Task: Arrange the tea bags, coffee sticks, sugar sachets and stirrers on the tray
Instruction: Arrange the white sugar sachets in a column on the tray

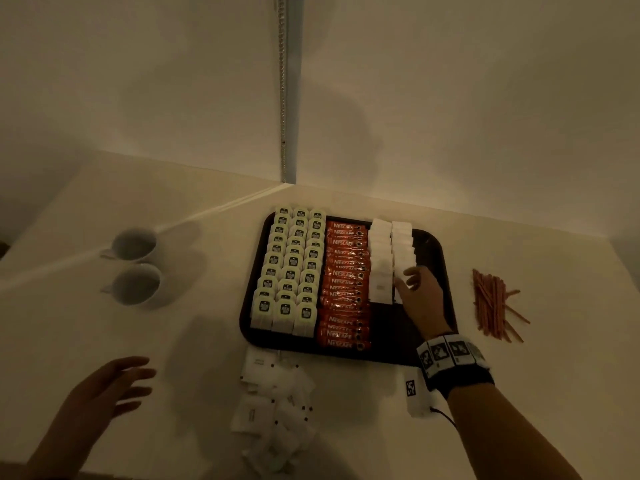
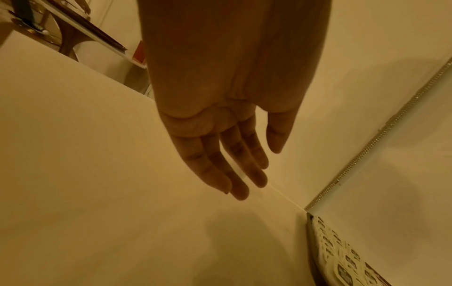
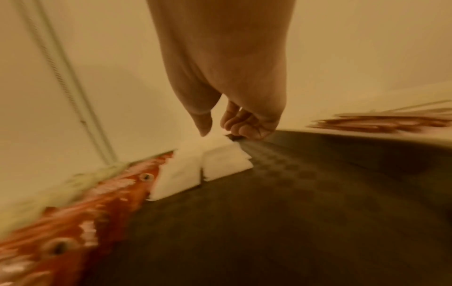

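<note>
Nearest me, my left hand (image 1: 104, 389) hovers over the white table (image 1: 554, 358), fingers straight and empty. Loose sugar sachets (image 1: 273, 410) lie just before the black tray (image 1: 429, 247). My right hand (image 1: 420, 299) reaches onto the tray, thumb and curled fingers pinching a sachet at the right-hand sachet row (image 1: 403, 251). Beyond: Nescafé sticks (image 1: 344, 282), tea bags (image 1: 292, 268); stirrers (image 1: 493, 303) on the table.
</note>
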{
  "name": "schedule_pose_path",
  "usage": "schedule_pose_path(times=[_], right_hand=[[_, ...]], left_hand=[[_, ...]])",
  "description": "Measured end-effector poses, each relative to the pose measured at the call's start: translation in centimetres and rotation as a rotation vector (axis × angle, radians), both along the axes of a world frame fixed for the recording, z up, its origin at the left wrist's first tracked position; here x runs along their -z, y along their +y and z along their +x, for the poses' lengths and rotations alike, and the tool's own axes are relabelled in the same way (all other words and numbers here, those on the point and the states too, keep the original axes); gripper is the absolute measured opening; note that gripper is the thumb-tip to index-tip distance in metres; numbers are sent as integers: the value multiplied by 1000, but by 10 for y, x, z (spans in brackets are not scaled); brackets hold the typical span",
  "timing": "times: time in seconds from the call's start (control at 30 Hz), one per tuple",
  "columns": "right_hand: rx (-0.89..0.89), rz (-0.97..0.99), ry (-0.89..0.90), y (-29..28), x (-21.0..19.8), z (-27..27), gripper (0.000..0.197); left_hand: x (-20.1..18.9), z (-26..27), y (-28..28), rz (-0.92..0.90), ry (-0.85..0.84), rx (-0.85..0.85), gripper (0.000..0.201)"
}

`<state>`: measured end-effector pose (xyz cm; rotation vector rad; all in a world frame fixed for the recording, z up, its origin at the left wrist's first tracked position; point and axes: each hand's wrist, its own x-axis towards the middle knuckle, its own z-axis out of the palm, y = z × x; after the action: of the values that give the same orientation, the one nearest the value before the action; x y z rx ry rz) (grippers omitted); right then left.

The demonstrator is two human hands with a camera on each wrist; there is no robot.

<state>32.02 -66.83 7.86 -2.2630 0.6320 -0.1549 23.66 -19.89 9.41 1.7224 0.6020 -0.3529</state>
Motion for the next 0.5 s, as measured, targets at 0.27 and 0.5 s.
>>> schedule_pose_path(times=[0.27,0.5], right_hand=[[-1107,-264,495,146,-39,-85,93],[-1020,-510,591,185,-2,-120,139]], left_hand=[[3,-46,18,-51,58,-31,20],[20,-80,41,-52,49,-91,20]])
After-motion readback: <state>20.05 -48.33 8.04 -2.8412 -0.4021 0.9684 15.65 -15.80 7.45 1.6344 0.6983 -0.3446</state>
